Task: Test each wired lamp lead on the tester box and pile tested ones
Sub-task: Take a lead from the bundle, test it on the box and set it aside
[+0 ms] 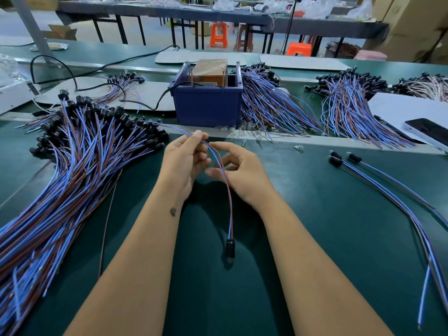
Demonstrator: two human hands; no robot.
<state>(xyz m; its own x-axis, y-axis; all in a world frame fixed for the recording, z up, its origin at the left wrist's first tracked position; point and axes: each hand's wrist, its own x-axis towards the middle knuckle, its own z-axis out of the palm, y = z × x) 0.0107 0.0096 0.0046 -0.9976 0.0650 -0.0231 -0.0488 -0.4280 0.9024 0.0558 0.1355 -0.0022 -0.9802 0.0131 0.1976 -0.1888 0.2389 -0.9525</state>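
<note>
Black lamp socket downward, lead near-vertical, pinched in left hand; right hand loosely curled alongside.

- Lighting: bright, even, from overhead; colours read clearly.
- Shadows: soft and dark on the green worktop, pooled beneath the forearms and both hands.
- Glare: mild sheen on the phone screen at right; pale floor beyond slightly washed out.
- Distortion: wide-angle bowing; worktop edges curve, forearms stretch toward the bottom corners.
- Focus: centre sharp; far tables and stools soft; upper right cartons smeared.
</note>
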